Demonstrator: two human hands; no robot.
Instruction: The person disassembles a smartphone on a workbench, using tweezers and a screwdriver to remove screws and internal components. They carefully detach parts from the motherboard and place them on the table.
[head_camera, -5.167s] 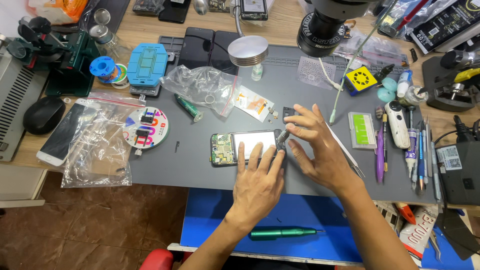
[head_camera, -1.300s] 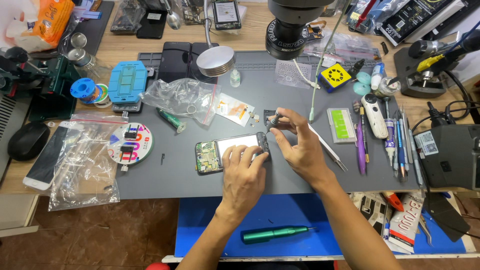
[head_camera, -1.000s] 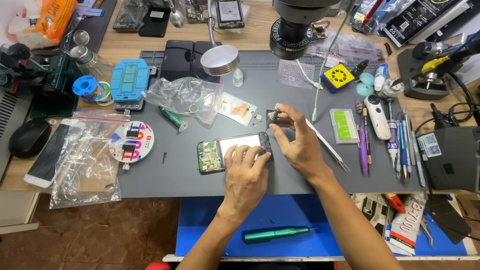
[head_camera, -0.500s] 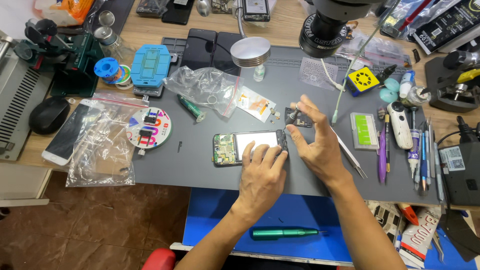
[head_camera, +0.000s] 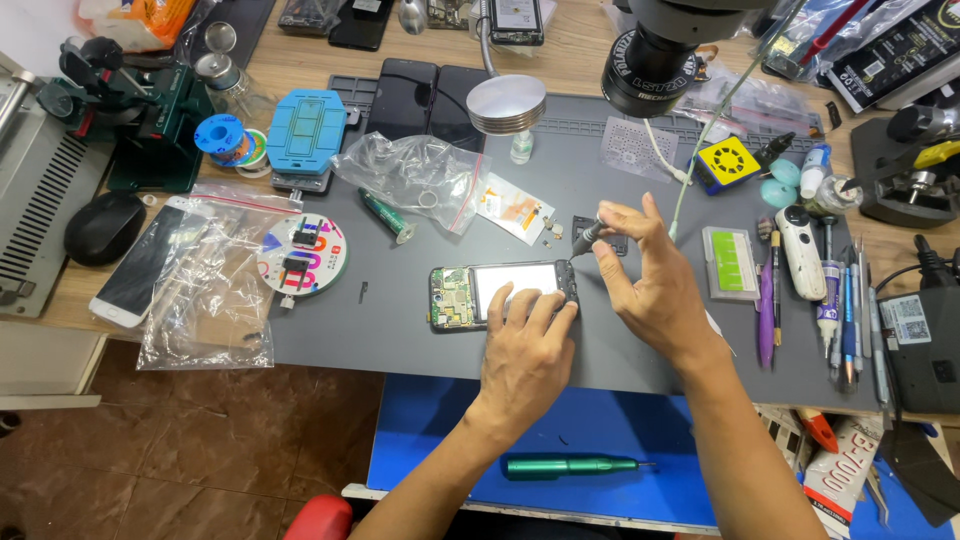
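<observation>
While your left hand (head_camera: 525, 345) pins the phone (head_camera: 503, 293) flat with spread fingers, your right hand (head_camera: 650, 290) pinches a screwdriver (head_camera: 586, 237) at its corner.

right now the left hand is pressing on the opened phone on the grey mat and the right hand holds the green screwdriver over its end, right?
Not quite. In the head view the green screwdriver lies untouched on the blue mat. The right hand holds a thin dark tool at the end of the phone. The left hand does press on the phone, on the grey mat.
</observation>
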